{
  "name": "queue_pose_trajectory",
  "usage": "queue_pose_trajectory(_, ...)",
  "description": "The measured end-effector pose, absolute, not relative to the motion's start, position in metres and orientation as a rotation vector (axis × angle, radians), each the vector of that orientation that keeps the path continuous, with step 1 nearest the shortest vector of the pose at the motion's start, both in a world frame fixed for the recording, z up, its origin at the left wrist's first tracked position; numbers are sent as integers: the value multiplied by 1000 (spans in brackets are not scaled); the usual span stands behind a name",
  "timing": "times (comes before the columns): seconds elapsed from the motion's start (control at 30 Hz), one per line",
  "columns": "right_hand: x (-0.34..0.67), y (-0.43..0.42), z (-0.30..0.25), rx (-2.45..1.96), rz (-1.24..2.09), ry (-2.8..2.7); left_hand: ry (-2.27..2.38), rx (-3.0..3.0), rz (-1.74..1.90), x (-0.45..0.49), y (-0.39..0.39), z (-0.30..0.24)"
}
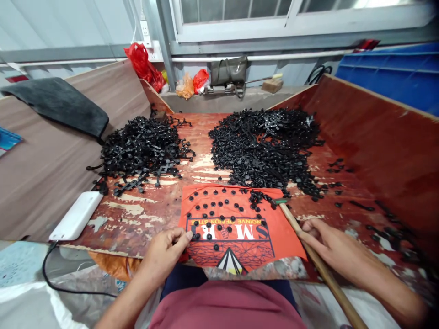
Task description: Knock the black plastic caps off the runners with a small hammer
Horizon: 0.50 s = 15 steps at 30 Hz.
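Observation:
An orange-red cloth (pixel 288 235) with printed letters lies on the worktable at its near edge. Several small black round rubber-like pieces (pixel 216 247) are scattered over it, each apart from the others. At the cloth's left edge, my left hand (pixel 167 246) is closed in a pinch beside a black piece; what is between its fingertips is hidden. My right hand (pixel 324 240) grips a long wooden stick (pixel 331 278), thumb along it. The stick's green-tipped end (pixel 281 201) rests on the cloth's upper right, touching a small cluster of black pieces (pixel 259 197).
Two heaps of black parts, one left (pixel 140 146) and one right (pixel 260 148), lie beyond the cloth. A white device (pixel 76 215) with a black cable sits at the left edge. Wooden side boards (pixel 380 132) flank the table; a blue crate (pixel 394 75) stands behind right.

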State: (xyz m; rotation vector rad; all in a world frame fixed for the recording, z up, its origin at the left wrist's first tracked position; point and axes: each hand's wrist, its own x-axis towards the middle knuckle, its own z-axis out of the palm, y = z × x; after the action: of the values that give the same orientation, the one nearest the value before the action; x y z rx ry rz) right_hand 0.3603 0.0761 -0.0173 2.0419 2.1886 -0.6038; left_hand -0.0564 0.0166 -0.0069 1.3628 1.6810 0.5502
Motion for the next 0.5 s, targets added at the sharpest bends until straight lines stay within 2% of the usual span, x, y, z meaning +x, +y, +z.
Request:
queue_pose_trajectory(0.1,355,79,-13,2036,-545,2148,1709,1425,511,-54,18,-11)
queue_pose_trajectory(0.27,357,86,-15,2032,-685,2210,1751,1462,424,-52,22,-14)
queue_pose_trajectory(0.5,355,82,-14,2052,-567,2187,1693,1330,570,-53,22,-20)
